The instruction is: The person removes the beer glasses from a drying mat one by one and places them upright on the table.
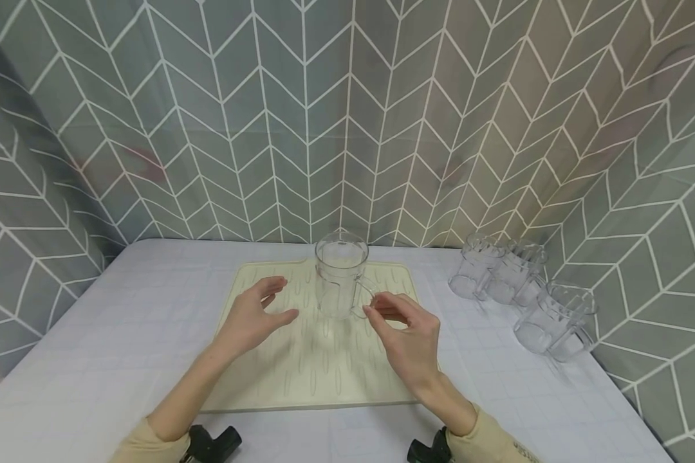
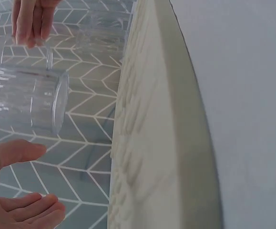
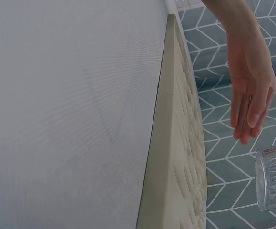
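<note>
A clear glass mug [image 1: 334,286] is upright over the far half of a cream ribbed mat [image 1: 301,379]. The left wrist view shows a gap between the base of the mug [image 2: 25,98] and the mat [image 2: 149,119]. My right hand [image 1: 408,331] pinches the mug's handle from the right side. To the left of the mug, my left hand [image 1: 253,318] is apart from it, thumb and fingers spread and nothing held. In the right wrist view the left hand [image 3: 252,78] is near the mug [image 3: 275,179]; the right hand is outside that view.
Several more clear mugs [image 1: 469,267] stand in a row at the right side of the white-covered table [image 1: 121,334]. A grey curtain [image 1: 324,128] with white chevron lines hangs behind the table and along its sides.
</note>
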A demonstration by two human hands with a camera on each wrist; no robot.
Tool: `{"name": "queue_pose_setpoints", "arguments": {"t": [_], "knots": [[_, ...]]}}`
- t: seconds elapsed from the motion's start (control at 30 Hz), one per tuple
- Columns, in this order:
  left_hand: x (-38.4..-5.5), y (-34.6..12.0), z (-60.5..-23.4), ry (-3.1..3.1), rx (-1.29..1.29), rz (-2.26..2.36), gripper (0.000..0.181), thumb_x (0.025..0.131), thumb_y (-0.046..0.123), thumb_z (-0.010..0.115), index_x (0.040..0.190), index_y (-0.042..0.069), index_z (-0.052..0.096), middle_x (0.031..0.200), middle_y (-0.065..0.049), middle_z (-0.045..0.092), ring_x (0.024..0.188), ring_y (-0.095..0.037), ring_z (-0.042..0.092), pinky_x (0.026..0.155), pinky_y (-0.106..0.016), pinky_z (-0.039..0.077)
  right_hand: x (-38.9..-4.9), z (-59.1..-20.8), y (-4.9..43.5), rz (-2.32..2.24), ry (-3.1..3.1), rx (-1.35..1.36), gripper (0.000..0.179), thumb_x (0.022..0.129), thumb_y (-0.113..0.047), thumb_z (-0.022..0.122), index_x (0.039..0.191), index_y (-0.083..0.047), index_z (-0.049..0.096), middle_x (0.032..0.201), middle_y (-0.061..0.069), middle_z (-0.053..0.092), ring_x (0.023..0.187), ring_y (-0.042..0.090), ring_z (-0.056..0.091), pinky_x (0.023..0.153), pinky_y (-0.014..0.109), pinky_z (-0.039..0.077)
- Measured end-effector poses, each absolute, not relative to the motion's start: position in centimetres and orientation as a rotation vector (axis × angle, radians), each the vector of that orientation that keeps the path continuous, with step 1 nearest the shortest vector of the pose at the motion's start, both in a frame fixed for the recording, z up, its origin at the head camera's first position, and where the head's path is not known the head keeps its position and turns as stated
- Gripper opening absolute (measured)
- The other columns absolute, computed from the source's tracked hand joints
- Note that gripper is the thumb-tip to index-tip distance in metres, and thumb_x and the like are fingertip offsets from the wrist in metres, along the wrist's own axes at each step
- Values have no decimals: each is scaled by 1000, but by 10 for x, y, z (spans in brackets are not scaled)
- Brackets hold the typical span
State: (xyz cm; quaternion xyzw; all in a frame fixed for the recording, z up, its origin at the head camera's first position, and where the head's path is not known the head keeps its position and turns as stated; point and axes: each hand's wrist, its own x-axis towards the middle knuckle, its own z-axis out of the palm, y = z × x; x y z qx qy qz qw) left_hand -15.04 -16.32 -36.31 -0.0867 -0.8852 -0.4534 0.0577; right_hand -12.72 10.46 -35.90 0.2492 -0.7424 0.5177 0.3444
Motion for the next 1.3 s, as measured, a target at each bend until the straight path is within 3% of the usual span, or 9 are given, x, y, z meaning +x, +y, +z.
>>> {"name": "queue_pose_setpoints", "arguments": {"t": [1.0, 1.3], "knots": [[-150, -240, -381, -2790, 44, -1303, 74, 89, 19, 74, 144, -14, 37, 144, -35, 46, 136, -48, 42, 115, -50, 39, -132, -360, 107, 1315, -1923, 663, 16, 81, -1, 80, 96, -3, 75, 85, 9, 75, 71, 20, 73, 71, 15, 58], [-153, -252, -392, -2895, 152, -1269, 75, 95, 31, 67, 145, -15, 35, 145, -37, 42, 135, -52, 42, 110, -57, 41, -132, -360, 108, 1324, -1911, 656, 17, 81, 0, 80, 97, -3, 75, 85, 9, 75, 72, 21, 73, 71, 15, 58]]}}
